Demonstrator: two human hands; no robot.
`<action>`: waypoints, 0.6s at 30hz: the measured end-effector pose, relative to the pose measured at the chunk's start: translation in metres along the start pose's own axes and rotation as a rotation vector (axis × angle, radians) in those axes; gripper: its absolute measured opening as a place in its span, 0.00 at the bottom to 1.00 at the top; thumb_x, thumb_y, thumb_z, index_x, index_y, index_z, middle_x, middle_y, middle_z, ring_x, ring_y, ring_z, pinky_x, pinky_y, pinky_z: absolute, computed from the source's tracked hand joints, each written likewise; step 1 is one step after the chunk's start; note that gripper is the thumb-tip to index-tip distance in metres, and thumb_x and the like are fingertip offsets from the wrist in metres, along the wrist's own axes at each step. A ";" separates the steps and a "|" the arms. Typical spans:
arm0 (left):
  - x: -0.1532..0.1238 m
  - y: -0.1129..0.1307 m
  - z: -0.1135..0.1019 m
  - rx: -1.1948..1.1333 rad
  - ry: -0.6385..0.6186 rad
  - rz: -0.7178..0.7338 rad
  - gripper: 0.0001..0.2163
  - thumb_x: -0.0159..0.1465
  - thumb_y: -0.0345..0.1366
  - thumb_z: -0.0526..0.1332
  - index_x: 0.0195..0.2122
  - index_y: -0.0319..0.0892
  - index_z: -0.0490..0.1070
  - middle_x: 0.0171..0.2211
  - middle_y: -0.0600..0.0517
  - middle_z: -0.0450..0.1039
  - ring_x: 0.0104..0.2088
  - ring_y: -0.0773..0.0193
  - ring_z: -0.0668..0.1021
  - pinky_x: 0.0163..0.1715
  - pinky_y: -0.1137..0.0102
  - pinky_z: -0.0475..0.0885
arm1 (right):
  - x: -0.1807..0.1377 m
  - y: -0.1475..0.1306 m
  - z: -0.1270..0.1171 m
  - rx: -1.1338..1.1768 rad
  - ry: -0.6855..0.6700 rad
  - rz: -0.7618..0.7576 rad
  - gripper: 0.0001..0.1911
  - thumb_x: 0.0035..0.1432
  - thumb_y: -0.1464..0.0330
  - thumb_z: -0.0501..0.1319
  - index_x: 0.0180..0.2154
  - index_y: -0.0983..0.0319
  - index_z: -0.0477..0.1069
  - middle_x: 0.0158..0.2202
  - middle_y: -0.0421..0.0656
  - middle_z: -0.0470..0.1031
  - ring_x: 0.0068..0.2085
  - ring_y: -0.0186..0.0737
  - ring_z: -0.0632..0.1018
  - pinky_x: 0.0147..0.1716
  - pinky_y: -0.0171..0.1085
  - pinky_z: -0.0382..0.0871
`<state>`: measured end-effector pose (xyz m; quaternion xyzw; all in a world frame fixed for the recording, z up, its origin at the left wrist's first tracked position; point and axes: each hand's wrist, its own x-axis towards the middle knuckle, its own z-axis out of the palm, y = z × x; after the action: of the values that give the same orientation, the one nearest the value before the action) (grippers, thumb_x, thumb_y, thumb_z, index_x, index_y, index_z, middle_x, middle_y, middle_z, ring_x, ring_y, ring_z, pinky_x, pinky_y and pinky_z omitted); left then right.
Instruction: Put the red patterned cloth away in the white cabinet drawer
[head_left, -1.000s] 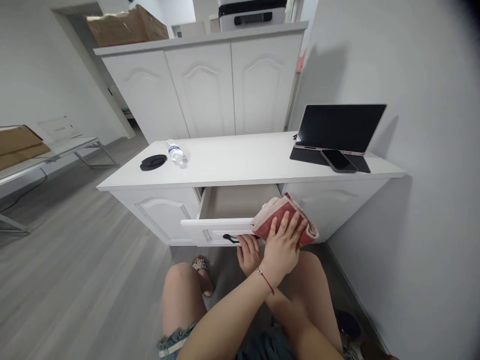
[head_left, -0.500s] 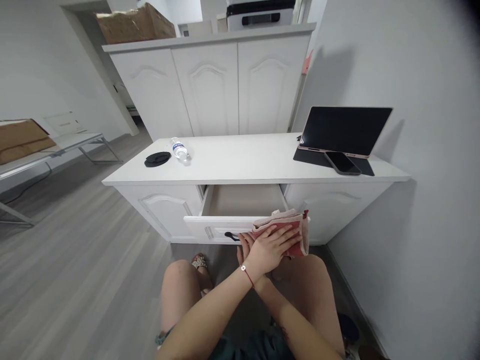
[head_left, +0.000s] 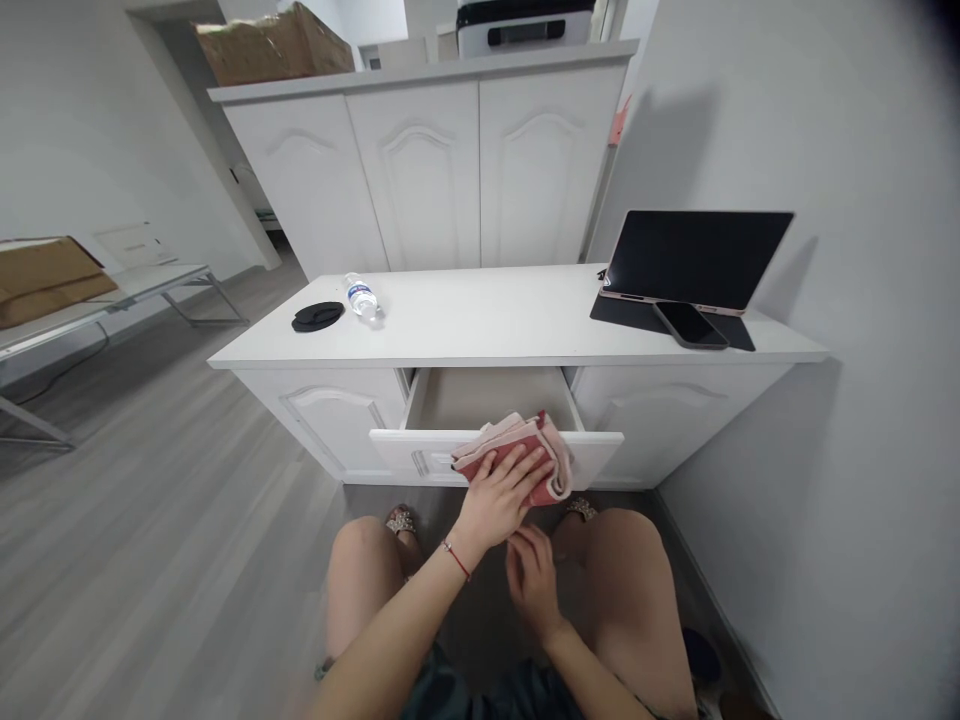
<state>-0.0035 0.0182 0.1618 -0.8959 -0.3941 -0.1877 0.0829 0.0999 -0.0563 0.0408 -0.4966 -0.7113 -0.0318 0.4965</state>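
Observation:
A folded red-and-pale-pink towel (head_left: 551, 440) is in my left hand (head_left: 499, 495), whose fingers lie across its red side. The towel is at the front panel of a pulled-out white drawer (head_left: 390, 440) and rises a little above its top edge. It covers the middle of the panel and the dark handle. My right hand (head_left: 534, 578) is just below and to the right of my left, over the gap between my knees. Its fingers are loosely bent with the thumb apart, and I see nothing in it.
On the white cabinet top (head_left: 480, 320) lie a clear plastic bottle (head_left: 363, 298) and a black round item (head_left: 318, 317) at left. A tablet (head_left: 697, 258) stands at right with a phone (head_left: 690, 325) before it. The wall (head_left: 885, 300) borders the right side.
My left hand has moved left along the drawer front with the towel. My right hand has come out from beneath it and drawn back towards me.

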 end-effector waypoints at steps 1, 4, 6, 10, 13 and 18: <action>-0.005 -0.003 0.001 -0.007 0.009 -0.044 0.25 0.65 0.41 0.51 0.64 0.54 0.49 0.65 0.57 0.53 0.64 0.59 0.54 0.61 0.56 0.48 | 0.007 0.005 -0.008 0.007 0.059 0.028 0.12 0.59 0.76 0.52 0.43 0.61 0.69 0.40 0.48 0.71 0.44 0.44 0.73 0.42 0.47 0.71; -0.021 -0.014 0.005 -0.017 0.058 -0.171 0.27 0.63 0.39 0.54 0.64 0.50 0.51 0.64 0.51 0.54 0.65 0.53 0.53 0.62 0.52 0.44 | 0.051 0.019 -0.033 -0.049 0.229 0.078 0.13 0.59 0.75 0.54 0.46 0.61 0.66 0.42 0.49 0.70 0.47 0.45 0.72 0.45 0.49 0.69; -0.032 -0.022 0.008 -0.012 0.108 -0.236 0.28 0.62 0.36 0.55 0.64 0.47 0.52 0.65 0.48 0.53 0.65 0.50 0.50 0.62 0.50 0.42 | 0.086 0.028 -0.050 -0.138 0.306 0.061 0.16 0.60 0.74 0.54 0.51 0.62 0.64 0.47 0.52 0.70 0.52 0.48 0.70 0.49 0.52 0.67; -0.053 -0.040 0.017 -0.011 0.253 -0.365 0.28 0.62 0.32 0.53 0.64 0.44 0.52 0.66 0.45 0.47 0.66 0.48 0.43 0.61 0.45 0.42 | 0.135 0.040 -0.066 -0.288 0.183 -0.011 0.19 0.63 0.73 0.52 0.56 0.61 0.62 0.55 0.51 0.68 0.59 0.48 0.65 0.59 0.56 0.53; -0.065 -0.047 0.025 -0.048 0.369 -0.506 0.29 0.63 0.31 0.52 0.66 0.42 0.47 0.68 0.45 0.35 0.66 0.47 0.38 0.61 0.44 0.42 | 0.144 0.042 -0.064 -0.326 0.091 -0.048 0.20 0.64 0.72 0.51 0.57 0.60 0.62 0.55 0.49 0.69 0.60 0.47 0.64 0.61 0.57 0.47; -0.073 -0.031 0.047 -0.265 0.410 -0.701 0.30 0.65 0.36 0.51 0.67 0.41 0.39 0.68 0.47 0.23 0.66 0.50 0.32 0.63 0.50 0.41 | 0.140 0.041 -0.059 -0.287 0.114 -0.016 0.21 0.63 0.74 0.48 0.56 0.61 0.63 0.54 0.48 0.71 0.60 0.44 0.64 0.61 0.54 0.52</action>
<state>-0.0589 0.0035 0.0897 -0.6546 -0.6227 -0.4279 -0.0250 0.1682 0.0271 0.1560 -0.5541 -0.6741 -0.1651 0.4596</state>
